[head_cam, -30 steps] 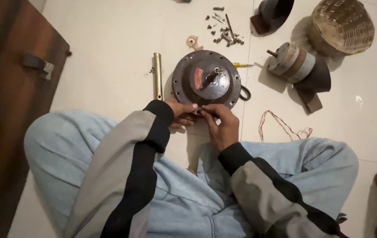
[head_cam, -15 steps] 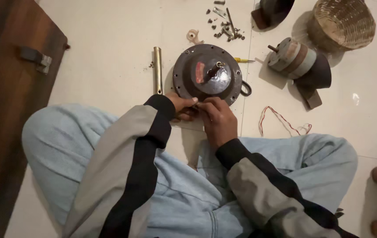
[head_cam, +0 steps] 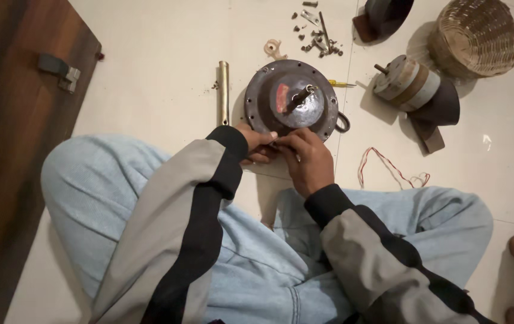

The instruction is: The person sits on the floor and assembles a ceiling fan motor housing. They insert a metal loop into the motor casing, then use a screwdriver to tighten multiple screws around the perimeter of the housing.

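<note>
A round dark metal motor housing (head_cam: 293,99) with a short shaft and a red patch on top lies on the pale tiled floor in front of my crossed legs. My left hand (head_cam: 257,144) grips its near rim with curled fingers. My right hand (head_cam: 308,157) meets the left at the same near edge, fingertips pinched together on the rim; what they pinch is too small to make out. Both forearms wear grey sleeves with black stripes.
A brass-coloured tube (head_cam: 224,91) lies left of the housing. Loose screws and bits (head_cam: 317,36) lie beyond it, a yellow-handled screwdriver (head_cam: 341,84) at its right. A motor core (head_cam: 410,90), woven basket (head_cam: 476,39), thin wires (head_cam: 392,171) and a wooden board (head_cam: 23,150) surround me.
My right hand has slid slightly left along the housing's near rim to meet the left fingers. The housing stays put; the view shifted a little.
</note>
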Tool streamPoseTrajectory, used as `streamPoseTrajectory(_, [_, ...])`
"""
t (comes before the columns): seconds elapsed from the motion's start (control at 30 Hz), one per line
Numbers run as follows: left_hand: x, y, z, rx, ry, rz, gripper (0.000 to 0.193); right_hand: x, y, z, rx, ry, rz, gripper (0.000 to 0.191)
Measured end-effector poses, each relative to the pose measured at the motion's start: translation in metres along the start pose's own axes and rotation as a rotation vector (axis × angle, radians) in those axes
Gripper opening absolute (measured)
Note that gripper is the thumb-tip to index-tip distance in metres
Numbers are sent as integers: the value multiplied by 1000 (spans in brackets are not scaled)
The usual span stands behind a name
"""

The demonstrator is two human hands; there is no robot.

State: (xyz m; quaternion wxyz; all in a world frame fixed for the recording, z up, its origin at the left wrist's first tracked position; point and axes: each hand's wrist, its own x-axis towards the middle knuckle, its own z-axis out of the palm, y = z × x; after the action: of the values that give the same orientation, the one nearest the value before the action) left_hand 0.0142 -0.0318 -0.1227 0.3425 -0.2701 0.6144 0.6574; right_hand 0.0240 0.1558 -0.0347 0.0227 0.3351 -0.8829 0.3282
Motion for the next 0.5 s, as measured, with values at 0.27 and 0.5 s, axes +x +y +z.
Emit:
streamPoseTrajectory(0.27, [0,2,4,9,66,1,49,5,3,0,-15,-25,-11,10])
streamPoseTrajectory(0.5, [6,2,11,-246,84,70,44,10,5,3,-32,26,-28,11])
